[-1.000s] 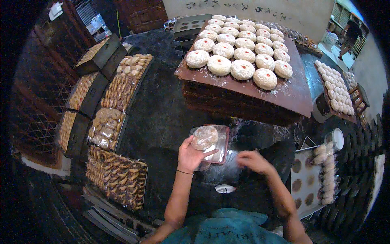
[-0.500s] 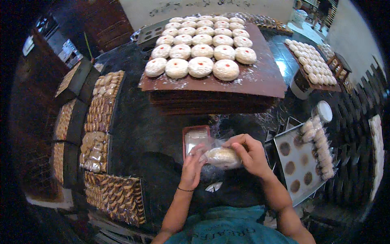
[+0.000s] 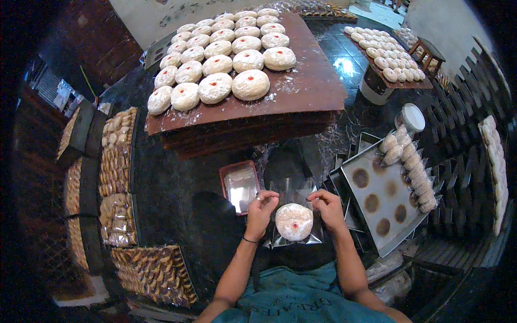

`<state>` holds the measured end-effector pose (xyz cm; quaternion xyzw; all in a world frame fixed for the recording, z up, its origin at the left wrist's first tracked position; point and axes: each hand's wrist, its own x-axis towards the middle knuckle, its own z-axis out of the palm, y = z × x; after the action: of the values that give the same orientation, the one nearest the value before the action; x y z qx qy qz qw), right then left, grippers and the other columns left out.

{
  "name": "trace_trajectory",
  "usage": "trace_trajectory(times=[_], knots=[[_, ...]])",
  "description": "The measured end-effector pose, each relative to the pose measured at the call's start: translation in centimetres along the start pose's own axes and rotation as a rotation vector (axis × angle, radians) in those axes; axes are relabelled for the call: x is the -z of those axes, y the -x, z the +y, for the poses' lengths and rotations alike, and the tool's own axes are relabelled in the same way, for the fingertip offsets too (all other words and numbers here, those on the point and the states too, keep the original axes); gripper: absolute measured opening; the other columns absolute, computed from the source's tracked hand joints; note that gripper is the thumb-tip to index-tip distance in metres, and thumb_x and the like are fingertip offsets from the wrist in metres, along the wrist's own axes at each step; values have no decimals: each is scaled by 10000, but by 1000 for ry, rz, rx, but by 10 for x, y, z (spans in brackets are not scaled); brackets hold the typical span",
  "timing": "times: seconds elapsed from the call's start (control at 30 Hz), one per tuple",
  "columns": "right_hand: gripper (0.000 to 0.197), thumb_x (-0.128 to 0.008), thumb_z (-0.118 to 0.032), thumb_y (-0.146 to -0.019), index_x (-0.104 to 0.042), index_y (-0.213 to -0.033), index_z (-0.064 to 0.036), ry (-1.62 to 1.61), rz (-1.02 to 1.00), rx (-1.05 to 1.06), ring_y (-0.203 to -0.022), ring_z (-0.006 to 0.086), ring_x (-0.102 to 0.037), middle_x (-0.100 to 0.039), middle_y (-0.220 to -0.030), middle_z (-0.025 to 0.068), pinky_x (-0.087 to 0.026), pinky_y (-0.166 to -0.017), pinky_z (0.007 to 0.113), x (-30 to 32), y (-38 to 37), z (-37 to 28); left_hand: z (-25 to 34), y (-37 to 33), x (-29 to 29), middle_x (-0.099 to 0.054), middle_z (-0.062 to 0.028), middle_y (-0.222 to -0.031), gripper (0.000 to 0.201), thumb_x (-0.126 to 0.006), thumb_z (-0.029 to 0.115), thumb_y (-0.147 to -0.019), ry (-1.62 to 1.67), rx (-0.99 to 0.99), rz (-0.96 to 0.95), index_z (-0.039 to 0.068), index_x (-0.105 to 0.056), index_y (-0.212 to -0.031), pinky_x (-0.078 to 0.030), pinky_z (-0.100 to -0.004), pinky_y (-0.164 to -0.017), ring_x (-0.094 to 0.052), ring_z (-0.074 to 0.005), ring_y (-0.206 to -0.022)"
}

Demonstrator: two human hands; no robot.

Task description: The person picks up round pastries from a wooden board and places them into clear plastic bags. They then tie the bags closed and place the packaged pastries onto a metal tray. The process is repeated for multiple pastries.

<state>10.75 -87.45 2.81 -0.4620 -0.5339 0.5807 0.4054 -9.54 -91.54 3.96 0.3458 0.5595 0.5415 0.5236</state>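
A round, sugar-dusted doughnut (image 3: 294, 223) with a red jam dot sits inside a clear plastic bag (image 3: 315, 237) in front of my body. My left hand (image 3: 260, 214) pinches the bag's upper left corner between thumb and fingers. At the upper right corner, the thumb and fingers of my right hand (image 3: 328, 209) pinch the same bag. The bag's mouth is spread between them, with the doughnut low in it and its jam dot toward me. Just beyond my left hand lies a shallow red-rimmed tray (image 3: 222, 177) holding flat clear sheets that look like bags.
Rows of sugared doughnuts (image 3: 217, 65) cover a stack of brown boards (image 3: 301, 91) ahead. At right, a metal tray (image 3: 360, 195) carries bagged doughnuts (image 3: 417, 171) beside a white-lidded tub (image 3: 411, 117). Trays of packed pastries (image 3: 153, 272) line the left. More doughnuts (image 3: 385, 54) stand far right.
The doughnut has turned from edge-on to face-up in the bag. My hands have moved to the bag's two upper corners. The whole view has shifted and tilted.
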Motion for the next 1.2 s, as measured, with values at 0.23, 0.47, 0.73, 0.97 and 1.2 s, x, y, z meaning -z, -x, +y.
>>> trace_trajectory(times=[0.23,0.47,0.73,0.97,1.2], knots=[[169,-628,-117,-833,-659,-940,10,-313,111,-261,-726,86,-533,-617,-837,15,-418,-650,222,-12,29,-29,4,29,-6,-514,-73,-1014,296,-630,26,-817,371,276,64,-24,-556,-1099,-452,-232,-778,-524,-107,-876],[171,-646,-212,-820,-703,-866,-57,194,41,125,-722,136,-454,-458,-716,16,-377,-671,250,18,32,-81,67,35,-11,-499,-38,-1093,118,-675,68,-789,3,-120,9,-24,-631,-732,-394,-269,-831,-498,-135,-960],[167,-552,-83,-808,-514,-684,22,637,462,434,-848,264,-413,-448,-869,123,-346,-761,340,-27,35,-42,25,40,-25,-412,50,-690,250,-636,67,-826,-61,-134,426,67,-441,-670,-330,-208,-628,-358,-42,-645],[137,-614,-133,-782,-567,-804,-7,337,266,43,-850,244,-463,-476,-887,120,-408,-725,330,-9,52,19,-46,43,-24,-453,48,-756,160,-562,115,-885,239,119,413,90,-486,-747,-347,-216,-662,-385,-49,-682],[567,-591,-410,-826,-478,-1244,-45,-576,-232,27,-1227,257,-387,-451,-1288,131,-301,-1024,370,51,21,4,2,26,-66,-554,-78,-1076,307,-403,260,-966,389,116,57,2,-488,-1108,-426,-319,-887,-535,-157,-1005]])
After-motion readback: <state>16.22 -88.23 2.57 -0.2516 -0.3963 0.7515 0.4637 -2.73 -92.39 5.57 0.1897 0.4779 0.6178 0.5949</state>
